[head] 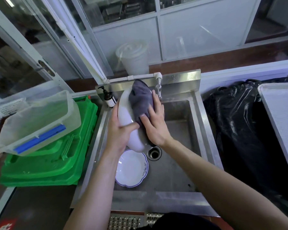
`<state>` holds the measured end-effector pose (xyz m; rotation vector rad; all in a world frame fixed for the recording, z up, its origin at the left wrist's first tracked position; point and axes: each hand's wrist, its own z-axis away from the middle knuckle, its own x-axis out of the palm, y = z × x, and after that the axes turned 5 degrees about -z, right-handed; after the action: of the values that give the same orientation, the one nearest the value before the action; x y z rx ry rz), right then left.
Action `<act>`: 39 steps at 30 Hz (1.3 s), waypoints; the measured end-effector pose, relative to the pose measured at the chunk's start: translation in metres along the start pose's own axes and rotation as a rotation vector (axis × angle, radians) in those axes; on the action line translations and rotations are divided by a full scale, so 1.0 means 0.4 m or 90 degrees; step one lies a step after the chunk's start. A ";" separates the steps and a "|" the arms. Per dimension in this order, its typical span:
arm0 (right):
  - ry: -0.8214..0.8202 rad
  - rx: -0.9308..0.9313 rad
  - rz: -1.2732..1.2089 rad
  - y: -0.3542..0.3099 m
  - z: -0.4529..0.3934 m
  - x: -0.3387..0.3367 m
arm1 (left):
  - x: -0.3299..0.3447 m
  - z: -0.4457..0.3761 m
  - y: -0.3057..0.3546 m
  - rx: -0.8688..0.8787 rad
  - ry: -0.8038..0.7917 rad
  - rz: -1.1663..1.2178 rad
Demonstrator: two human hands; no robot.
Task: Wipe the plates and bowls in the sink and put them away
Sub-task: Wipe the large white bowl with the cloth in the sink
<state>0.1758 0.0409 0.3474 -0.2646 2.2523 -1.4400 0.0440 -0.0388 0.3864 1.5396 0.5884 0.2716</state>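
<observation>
The steel sink (196, 123) holds one blue-rimmed bowl (131, 168) lying beside the drain (154, 153). Above it, the left hand (119, 130) grips one white plate (128, 120) tilted on edge, while the right hand (155, 123) presses a grey cloth (140, 98) flat against it. One clear tub (38, 120) sits on stacked green lids (45, 165).

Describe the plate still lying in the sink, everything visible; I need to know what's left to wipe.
The plate is white and glossy, ceramic or melamine by its look, with a scalloped rim edged by a thin blue line and a blue pattern on its right side. It lies flat, face up, on the floor of the steel sink, left of the drain. No hand touches it; the held dish overlaps its top edge.
</observation>
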 end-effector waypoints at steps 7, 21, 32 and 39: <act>0.097 0.234 -0.227 -0.015 -0.140 -0.014 | -0.004 0.048 0.042 0.104 -0.026 -0.138; 0.034 0.324 -0.180 -0.035 -0.176 -0.030 | 0.006 0.088 0.042 0.085 -0.041 -0.168; -0.010 0.299 -0.202 0.012 -0.179 -0.090 | -0.013 0.093 0.058 0.009 -0.010 0.019; 0.186 0.562 -0.609 0.169 0.028 -0.005 | -0.044 0.077 0.058 -0.024 0.000 0.114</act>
<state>0.1882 0.0623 0.2832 -0.9398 1.4235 -2.9349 0.0499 -0.0732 0.4102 1.5581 0.4430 0.4171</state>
